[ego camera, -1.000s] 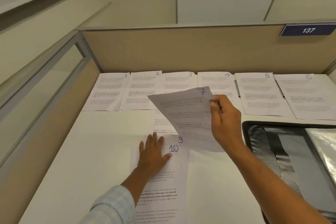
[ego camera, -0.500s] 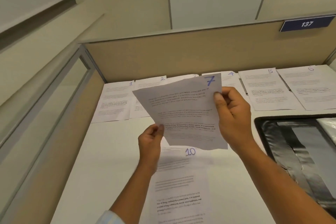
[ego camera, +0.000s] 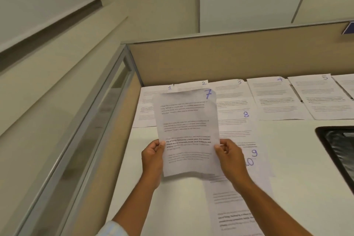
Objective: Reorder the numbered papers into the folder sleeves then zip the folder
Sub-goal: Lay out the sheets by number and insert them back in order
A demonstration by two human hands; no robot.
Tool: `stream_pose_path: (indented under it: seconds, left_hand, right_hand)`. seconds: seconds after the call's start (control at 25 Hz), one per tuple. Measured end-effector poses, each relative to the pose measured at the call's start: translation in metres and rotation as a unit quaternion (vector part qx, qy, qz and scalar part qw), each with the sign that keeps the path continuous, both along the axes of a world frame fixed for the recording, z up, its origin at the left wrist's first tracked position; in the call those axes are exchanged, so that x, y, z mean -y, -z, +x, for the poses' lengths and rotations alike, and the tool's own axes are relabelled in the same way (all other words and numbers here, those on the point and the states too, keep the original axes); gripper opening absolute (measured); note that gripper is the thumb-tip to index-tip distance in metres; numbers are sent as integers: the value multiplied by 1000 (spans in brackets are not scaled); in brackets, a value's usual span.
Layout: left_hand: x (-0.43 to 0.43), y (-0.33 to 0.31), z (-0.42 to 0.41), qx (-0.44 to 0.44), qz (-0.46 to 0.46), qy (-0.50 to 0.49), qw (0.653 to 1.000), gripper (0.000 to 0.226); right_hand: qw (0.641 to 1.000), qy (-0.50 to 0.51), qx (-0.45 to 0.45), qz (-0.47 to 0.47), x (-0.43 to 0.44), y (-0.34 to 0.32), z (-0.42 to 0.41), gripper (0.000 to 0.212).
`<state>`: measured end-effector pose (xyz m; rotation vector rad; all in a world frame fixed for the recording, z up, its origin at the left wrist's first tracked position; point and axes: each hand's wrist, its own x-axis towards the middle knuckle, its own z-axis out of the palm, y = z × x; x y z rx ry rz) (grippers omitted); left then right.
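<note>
I hold the paper numbered 7 [ego camera: 186,130] upright above the white desk. My left hand [ego camera: 153,156] pinches its left edge and my right hand [ego camera: 229,157] pinches its right edge. Along the partition lie papers 1 [ego camera: 145,109], 2 [ego camera: 191,84], 3 [ego camera: 231,94], 4 [ego camera: 274,99] and 5 [ego camera: 323,97] in a row. Papers 8 [ego camera: 234,122], 9 [ego camera: 254,149] and 10 [ego camera: 237,201] overlap in a column below paper 3, partly behind my right hand. The open black folder [ego camera: 339,145] shows at the right edge.
A beige partition [ego camera: 229,57] closes the desk at the back. A glass panel with a metal frame [ego camera: 92,124] runs along the left side. Bare desk [ego camera: 298,178] lies between the paper column and the folder.
My left hand left paper 10 and took paper 7's left edge. Paper 7 turned upright and moved left. The view swung left, pushing the folder to the frame's edge.
</note>
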<state>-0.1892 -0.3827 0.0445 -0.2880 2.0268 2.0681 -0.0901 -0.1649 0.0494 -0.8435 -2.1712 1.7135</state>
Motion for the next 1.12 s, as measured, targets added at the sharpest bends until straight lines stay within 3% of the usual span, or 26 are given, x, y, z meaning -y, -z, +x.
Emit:
stream_pose_path:
  seconds: [0.32,0.68,0.8,0.92,1.12]
  left_hand:
    - [71,28,-56,-16,-200,-77,977,31]
    - [86,69,-125,-46,-311,-106,943,33]
    - [88,84,-118,-89,-394,-39,914,48]
    - [82,99,-97,-144,-462,35,874,48]
    - [73,115,-86,-115,-544,140,820,57]
  right_hand:
    - [988,-23,152,8,86,44,-63,16]
    - [980,-19,196,21,118,70,-129,18]
    - [973,-34,216,76,124,70,-135,16]
    - [971,-38,209,112,132,75,-131,17]
    - [970,-60,192,133,139,80,-126,35]
